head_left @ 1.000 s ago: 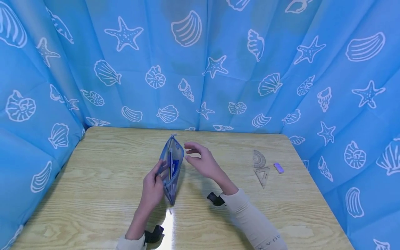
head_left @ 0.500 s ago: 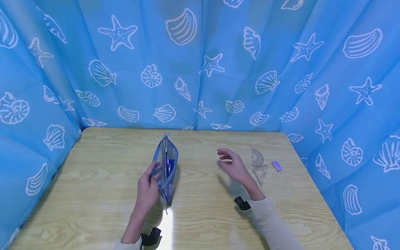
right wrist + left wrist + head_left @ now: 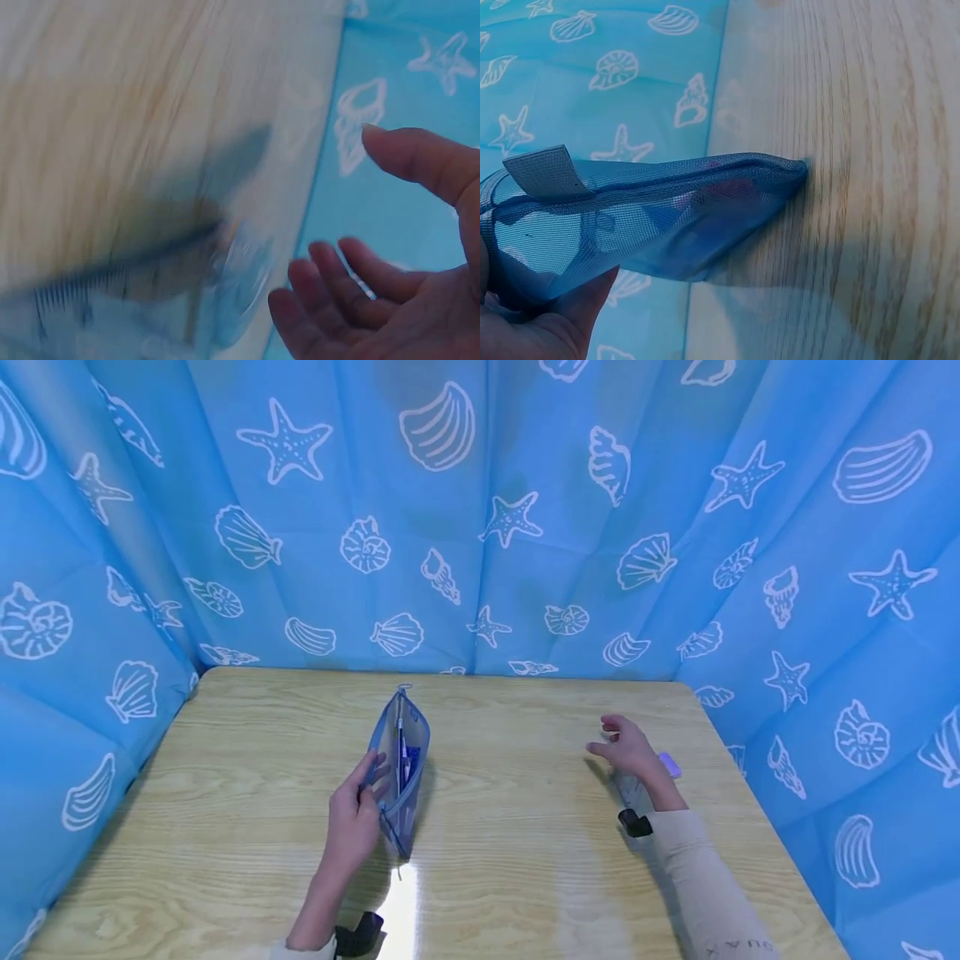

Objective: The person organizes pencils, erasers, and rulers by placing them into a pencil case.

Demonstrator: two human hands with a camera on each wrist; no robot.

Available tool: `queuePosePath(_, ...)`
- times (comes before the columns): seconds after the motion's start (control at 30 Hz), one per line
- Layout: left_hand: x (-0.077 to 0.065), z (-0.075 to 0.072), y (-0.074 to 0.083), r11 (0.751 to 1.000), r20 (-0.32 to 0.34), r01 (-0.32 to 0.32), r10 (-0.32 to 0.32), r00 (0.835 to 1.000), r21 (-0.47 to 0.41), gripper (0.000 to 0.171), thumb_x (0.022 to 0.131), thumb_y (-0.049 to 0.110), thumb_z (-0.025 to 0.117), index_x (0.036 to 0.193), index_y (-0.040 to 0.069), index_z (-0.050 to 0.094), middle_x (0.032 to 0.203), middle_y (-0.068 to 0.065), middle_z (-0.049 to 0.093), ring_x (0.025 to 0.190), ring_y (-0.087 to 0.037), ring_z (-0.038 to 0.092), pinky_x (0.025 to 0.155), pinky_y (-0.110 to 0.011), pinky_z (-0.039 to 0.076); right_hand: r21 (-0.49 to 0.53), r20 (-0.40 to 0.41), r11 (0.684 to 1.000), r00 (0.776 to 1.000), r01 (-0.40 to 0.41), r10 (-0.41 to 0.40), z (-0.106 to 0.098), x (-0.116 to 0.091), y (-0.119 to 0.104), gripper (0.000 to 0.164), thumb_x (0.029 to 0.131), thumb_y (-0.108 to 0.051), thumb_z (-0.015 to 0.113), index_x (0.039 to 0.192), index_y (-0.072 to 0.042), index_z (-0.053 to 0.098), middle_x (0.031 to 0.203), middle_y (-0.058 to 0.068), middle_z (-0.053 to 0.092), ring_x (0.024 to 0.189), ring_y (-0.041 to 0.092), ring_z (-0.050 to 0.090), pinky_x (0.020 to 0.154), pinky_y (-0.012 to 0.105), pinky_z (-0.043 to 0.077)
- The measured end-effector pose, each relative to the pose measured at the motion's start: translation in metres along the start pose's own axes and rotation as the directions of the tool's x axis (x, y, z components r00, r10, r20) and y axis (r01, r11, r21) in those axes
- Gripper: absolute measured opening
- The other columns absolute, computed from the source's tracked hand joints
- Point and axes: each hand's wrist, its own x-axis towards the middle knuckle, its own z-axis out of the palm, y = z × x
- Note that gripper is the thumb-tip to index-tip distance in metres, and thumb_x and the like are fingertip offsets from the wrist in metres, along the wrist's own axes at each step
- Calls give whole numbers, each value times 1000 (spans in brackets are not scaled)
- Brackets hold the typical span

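Note:
My left hand grips the near left side of a blue mesh zip pouch, which stands upright on the table with its mouth open. A pen and some dark blue items show inside it. In the left wrist view the thumb presses on the mesh. My right hand hovers over the clear set square and protractor, holding nothing, with thumb and fingers apart. The hand hides most of both in the head view; in the right wrist view the clear ruler pieces are blurred.
A purple eraser lies just right of the right hand. The wooden table is bordered at the back and sides by a blue curtain with white shells and starfish.
My right hand has moved away from the pouch to the right, until above the protractor and set square. The left hand keeps hold of the pouch, nearly in place.

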Motion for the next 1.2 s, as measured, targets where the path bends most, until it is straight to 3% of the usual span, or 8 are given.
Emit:
queuePosePath(0.13,-1,1,0,1000,-5,-8,8,1000,2,57,94,-16,26,151,-14,32,148,-34,46,132,-49,52,109,-43,51,-77,-34,993,996,-88,86,-10,7,10,82,93,-21,68,150,17,24,148,42,33,135,56,36,109,64,44)
queuePosePath(0.3,-1,1,-1,1000,-3,-2,2,1000,-2,57,94,-16,25,151,-14,32,148,-34,46,133,-49,52,109,-42,50,-147,-75,971,981,-188,178,-17,10,17,92,89,-27,74,151,15,21,146,46,23,134,61,26,108,70,38)
queuePosePath(0.43,-1,1,-2,1000,1,8,-8,1000,3,57,95,-16,25,151,-13,32,149,-33,46,133,-48,52,109,-42,50,-169,-78,959,973,-226,216,-20,11,19,94,88,-30,75,151,15,22,146,46,21,135,63,21,109,71,35)
queuePosePath(0.67,-1,2,-2,1000,-4,12,-12,1000,-5,57,95,-16,25,151,-14,31,149,-34,45,133,-49,51,109,-44,50,-136,-46,962,972,-236,232,-23,14,19,84,89,-26,75,145,19,32,143,41,39,128,53,44,108,62,44)
queuePosePath(1.1,-1,3,1,1000,12,29,-29,1000,-8,56,97,-14,25,153,-12,30,150,-32,45,134,-47,51,110,-41,50,-35,-54,970,970,-239,237,-19,21,27,76,87,-19,77,143,15,39,143,37,43,129,49,46,108,58,47)
queuePosePath(1.2,0,3,1,1000,13,25,-25,1000,-17,56,97,-14,25,153,-11,30,150,-31,45,134,-47,51,110,-41,50,34,-61,975,973,-221,223,-20,22,29,72,87,-14,77,142,15,41,138,36,50,117,41,59,98,48,57)
